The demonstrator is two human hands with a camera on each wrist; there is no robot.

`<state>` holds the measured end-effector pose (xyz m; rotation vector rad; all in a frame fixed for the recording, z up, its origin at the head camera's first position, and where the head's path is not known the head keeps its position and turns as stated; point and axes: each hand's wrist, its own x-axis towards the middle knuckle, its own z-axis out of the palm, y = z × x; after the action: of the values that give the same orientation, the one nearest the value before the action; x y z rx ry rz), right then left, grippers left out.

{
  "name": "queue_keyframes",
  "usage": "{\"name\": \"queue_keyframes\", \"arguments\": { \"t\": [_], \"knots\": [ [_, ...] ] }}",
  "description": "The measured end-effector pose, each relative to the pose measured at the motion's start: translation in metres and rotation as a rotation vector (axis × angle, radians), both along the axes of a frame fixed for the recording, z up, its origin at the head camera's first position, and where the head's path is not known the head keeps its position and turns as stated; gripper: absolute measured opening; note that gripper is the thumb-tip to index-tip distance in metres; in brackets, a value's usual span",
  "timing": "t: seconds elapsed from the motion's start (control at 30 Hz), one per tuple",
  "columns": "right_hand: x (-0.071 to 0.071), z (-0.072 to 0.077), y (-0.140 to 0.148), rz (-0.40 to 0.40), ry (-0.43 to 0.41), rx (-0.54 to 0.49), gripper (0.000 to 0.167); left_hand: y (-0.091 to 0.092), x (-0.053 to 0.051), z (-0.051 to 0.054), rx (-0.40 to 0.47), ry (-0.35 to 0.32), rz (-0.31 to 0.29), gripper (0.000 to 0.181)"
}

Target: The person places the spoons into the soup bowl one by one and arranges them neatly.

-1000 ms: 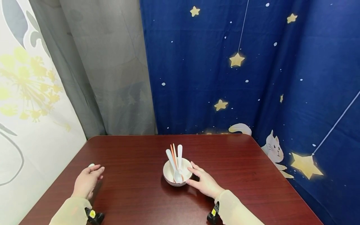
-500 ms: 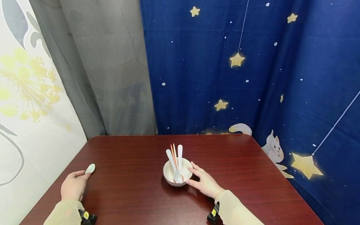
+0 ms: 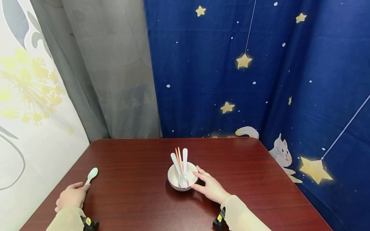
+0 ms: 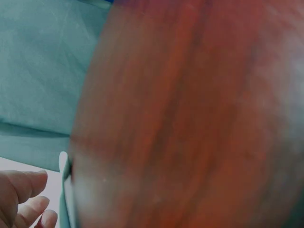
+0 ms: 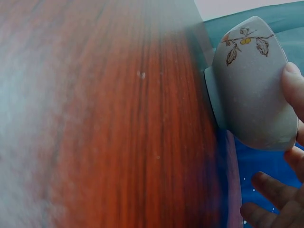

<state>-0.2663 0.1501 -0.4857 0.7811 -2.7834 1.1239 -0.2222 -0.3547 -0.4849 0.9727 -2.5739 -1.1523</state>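
Note:
A pale green spoon (image 3: 92, 173) lies on the table at the left, its bowl pointing away. My left hand (image 3: 71, 196) is beside its handle, which it partly hides. In the left wrist view the fingers (image 4: 31, 183) are relaxed and apart from the spoon (image 4: 65, 190). At the table's middle stands a white bowl (image 3: 172, 179), with a leaf and berry pattern outside. My right hand (image 3: 212, 189) touches its right side with thumb and fingertips, fingers spread. A light blue spoon (image 3: 182, 181), a white handle (image 3: 185, 158), an orange handle (image 3: 177, 156) and a cream handle (image 3: 179, 153) lean in the bowl.
The dark red wooden table (image 3: 138, 205) has rounded far corners. Behind it hang a grey curtain (image 3: 115, 80) and a blue star-patterned curtain (image 3: 202, 64). A white patterned cloth (image 3: 34, 154) hangs along the left edge.
My left hand has moved left and nearer to me, uncovering more of the green spoon, which now lies on the table. The right hand and bowl have stayed put.

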Motion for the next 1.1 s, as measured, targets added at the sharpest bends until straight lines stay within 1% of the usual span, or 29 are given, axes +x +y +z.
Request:
{"name": "queue_keyframes", "arguments": {
  "t": [0.1,0.3,0.5,0.6,0.77,0.93,1.1],
  "knots": [
    [-0.001,-0.001,0.0,-0.001,0.001,-0.001,0.066,-0.001,0.003,-0.002,-0.007,-0.022,-0.019,0.064],
    [-0.001,-0.003,0.0,-0.009,0.009,0.003,0.067,0.0,0.004,-0.004,-0.051,-0.004,-0.047,0.05],
    [0.0,-0.003,0.0,-0.012,0.015,0.001,0.066,0.001,0.003,-0.003,-0.071,-0.003,-0.061,0.049],
    [0.0,-0.002,0.0,-0.011,0.017,-0.005,0.065,0.0,0.001,-0.005,-0.077,-0.007,-0.062,0.048],
    [0.0,-0.002,0.001,-0.007,0.017,-0.007,0.065,0.003,-0.002,-0.008,-0.082,0.011,-0.066,0.047],
    [0.0,-0.002,0.0,-0.008,0.017,-0.013,0.065,0.012,-0.008,-0.008,-0.093,0.034,-0.076,0.044],
    [0.0,-0.001,0.0,-0.013,0.018,-0.009,0.064,0.022,-0.013,-0.01,-0.101,0.038,-0.097,0.042]
  ]
}}
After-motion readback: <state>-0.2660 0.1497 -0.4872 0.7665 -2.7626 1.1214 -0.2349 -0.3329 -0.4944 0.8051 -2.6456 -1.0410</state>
